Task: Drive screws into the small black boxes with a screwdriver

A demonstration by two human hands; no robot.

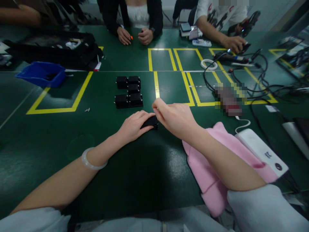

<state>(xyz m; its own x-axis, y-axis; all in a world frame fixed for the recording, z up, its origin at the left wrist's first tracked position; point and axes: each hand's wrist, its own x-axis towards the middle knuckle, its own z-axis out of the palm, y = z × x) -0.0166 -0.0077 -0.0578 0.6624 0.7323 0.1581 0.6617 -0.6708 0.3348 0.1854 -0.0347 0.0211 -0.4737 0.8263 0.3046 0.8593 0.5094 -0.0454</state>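
My left hand [134, 125] is closed around a small black block [151, 122] and presses it to the green table [135, 180]. Just above the block's right end, my right hand [177, 119] is closed with its fingertips pinched together. Whatever sits in that pinch, if anything, is too small to name. Beyond my hands stand several similar black blocks [129, 100] with small shiny bits at their ends, grouped close together. To the left lie a few tiny metal pieces [87, 110], perhaps screws.
A blue bin [42, 74] and a long black tray [55, 50] occupy the far left. Pink cloth [205, 167] and a white power bank [262, 151] lie under and beside my right forearm. Cables [263, 74] tangle at right. Two people sit opposite, hands on the table.
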